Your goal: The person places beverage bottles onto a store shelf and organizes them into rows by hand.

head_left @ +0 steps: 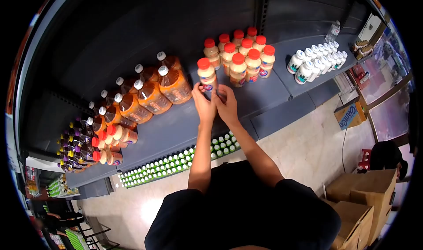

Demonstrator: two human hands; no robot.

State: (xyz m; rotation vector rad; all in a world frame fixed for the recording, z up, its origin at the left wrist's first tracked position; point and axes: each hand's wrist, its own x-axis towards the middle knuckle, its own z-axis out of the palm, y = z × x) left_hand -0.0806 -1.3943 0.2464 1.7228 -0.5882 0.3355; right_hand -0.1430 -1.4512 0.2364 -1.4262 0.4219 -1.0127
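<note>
A cream-coloured drink bottle (206,76) with a red cap stands upright at the shelf, in front of my body. My left hand (203,104) grips its lower left side with bent fingers. Against its lower right side is my right hand (227,104), thumb and fingers closed on the base. The hands almost touch each other and partly hide the bottle's bottom. Just to the right and behind is a group of matching red-capped bottles (238,69). On the left stand large orange-labelled bottles (152,98) with white caps.
More red-capped bottles (115,134) lie tilted on the left of the grey shelf (264,93). White bottles (304,71) stand right. Green bottles (176,162) line a lower level. Cardboard boxes (365,188) are at lower right; other people are at the far left and right.
</note>
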